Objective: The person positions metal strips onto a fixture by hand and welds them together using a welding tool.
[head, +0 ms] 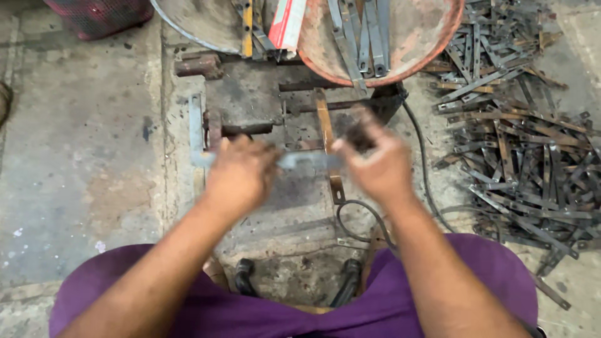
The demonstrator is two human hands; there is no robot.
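- At far left a red mesh basket (pixel 100 14) sits at the top edge, on stained, cracked concrete floor (pixel 75 156).
- A flat grey bar (pixel 196 125) stands on edge beside a dark, greasy iron fixture (pixel 250 106).
- The left hand (pixel 241 172) is closed over one end of a thin, dull grey metal strip (pixel 300 161), fingers curled round it; motion blur hides the grip's detail.
- The strip runs level between both hands, just above the fixture.
- A rusty brown flat strap (pixel 328 141) crosses under it, running toward the person.
- The right hand (pixel 375 163) pinches the strip's other end, fingers bent and blurred.
- Above, a rust-red round pan (pixel 432 44) holds more grey strips, next to a grey pan (pixel 194 22).
- A black cable (pixel 426 169) loops down past the right wrist.
- At right a tangled heap of flat steel strips (pixel 526 144), some rusty, with holed ends, spreads over the floor.
- Purple cloth (pixel 125 281) covers the person's knees.
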